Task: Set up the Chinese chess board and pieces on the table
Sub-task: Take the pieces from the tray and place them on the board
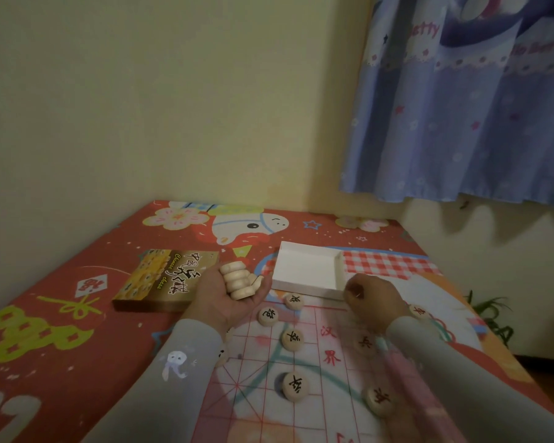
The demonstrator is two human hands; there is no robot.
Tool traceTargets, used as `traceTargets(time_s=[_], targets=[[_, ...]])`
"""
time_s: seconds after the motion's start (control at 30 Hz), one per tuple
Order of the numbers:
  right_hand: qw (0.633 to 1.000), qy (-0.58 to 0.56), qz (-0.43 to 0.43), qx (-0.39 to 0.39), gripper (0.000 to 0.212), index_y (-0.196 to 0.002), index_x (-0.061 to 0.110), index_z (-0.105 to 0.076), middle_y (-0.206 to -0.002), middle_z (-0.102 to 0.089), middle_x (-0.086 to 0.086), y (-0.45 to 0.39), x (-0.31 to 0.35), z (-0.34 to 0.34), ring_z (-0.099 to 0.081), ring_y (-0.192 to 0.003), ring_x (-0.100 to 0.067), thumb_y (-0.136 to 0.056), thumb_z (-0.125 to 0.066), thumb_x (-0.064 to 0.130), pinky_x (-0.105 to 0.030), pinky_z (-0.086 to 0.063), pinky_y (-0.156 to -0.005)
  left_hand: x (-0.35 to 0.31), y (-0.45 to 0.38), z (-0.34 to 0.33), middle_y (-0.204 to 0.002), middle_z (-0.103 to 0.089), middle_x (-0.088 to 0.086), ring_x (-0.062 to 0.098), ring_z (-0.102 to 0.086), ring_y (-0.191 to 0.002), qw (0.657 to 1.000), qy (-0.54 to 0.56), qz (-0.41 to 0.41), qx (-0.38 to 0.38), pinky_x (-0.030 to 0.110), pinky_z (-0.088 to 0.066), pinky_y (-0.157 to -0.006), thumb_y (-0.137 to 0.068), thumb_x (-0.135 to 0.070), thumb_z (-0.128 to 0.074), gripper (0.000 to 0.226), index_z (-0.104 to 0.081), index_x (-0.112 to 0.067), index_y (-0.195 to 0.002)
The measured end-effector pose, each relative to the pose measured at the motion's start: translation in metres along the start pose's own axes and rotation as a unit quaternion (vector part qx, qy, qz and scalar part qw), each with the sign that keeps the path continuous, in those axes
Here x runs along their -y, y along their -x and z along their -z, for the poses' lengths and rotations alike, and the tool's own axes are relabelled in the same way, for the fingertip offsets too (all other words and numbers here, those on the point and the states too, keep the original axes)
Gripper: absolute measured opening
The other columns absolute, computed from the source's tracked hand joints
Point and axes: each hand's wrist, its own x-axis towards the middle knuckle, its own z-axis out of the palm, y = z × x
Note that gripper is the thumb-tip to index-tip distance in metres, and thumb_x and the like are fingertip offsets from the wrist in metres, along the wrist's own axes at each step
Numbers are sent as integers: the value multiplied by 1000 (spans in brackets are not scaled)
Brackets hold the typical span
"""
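Room: yellow walls met in a corner behind your table (45,314), which wore a red cartoon-printed cover; a blue patterned curtain (461,107) hung at the upper right of the frame.
Board: your chess board (269,394), a thin sheet with a red grid and red characters, lay flat at the lower centre, partly under your forearms.
Pieces on board: pale wooden discs with dark characters sat face up on the grid, among them one at lower centre (295,386) and one further up (292,338).
Box: an open white tray (307,270) stood just past the board's far edge; the brown printed lid (167,279) lay left of it.
Left hand: your left hand (234,298) was turned palm up at centre frame, fingers curled round a stack of pieces (236,279) lying on edge.
Right hand: your right hand (376,298) was knuckles up near the tray's near corner, fingers curled under; you could not tell what it pinched.
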Motion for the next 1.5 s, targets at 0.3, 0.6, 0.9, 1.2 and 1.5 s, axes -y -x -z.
traceTargets(time_s=[0.3,0.6,0.9,1.2,1.5], targets=[[992,28,-34,119,15,-102,29,-61,-98,-61,9,6,-13,7,-53,-83,-6,-89,-60,35,-14,-36,-59,6,-1,-6,-30,-18,-7,10,-11,-25,1000,-4,-8,-20,29,-33,-111,-94,-16,-24,57,-33,-21,-38],[995,15,-48,86,16,-107,28,-62,-102,-57,8,3,-10,1,-52,-88,-9,-92,-57,31,-14,-34,-60,4,-3,2,-30,-19,-7,10,-5,-29,1000,-6,4,-22,28,-30,-113,-93,-13,-22,56,-32,-21,-38],[990,-123,15,-65,15,-99,20,-66,-94,-66,8,8,13,23,-59,-80,-5,-93,-55,28,-14,-41,-64,13,8,-16,-30,-17,-6,10,-13,-24,999,-19,-19,-44,34,-46,-99,-95,-16,-23,57,-32,-21,-39],[962,-234,142,1,20,-94,26,-66,-92,-67,15,55,85,56,-61,-85,1,-88,-60,44,-17,-49,-75,61,24,-32,-28,-19,-6,7,-3,-32,999,-21,34,9,28,-57,-64,-95,-12,-20,61,-29,-20,-36],[971,-184,149,35,21,-101,30,-68,-95,-66,14,95,101,45,-60,-88,-2,-85,-63,43,-17,-45,-77,100,52,-48,-57,-63,9,23,-62,-48,989,-111,-30,-94,31,-56,-53,-90,-15,-41,23,-61,-9,-79]])
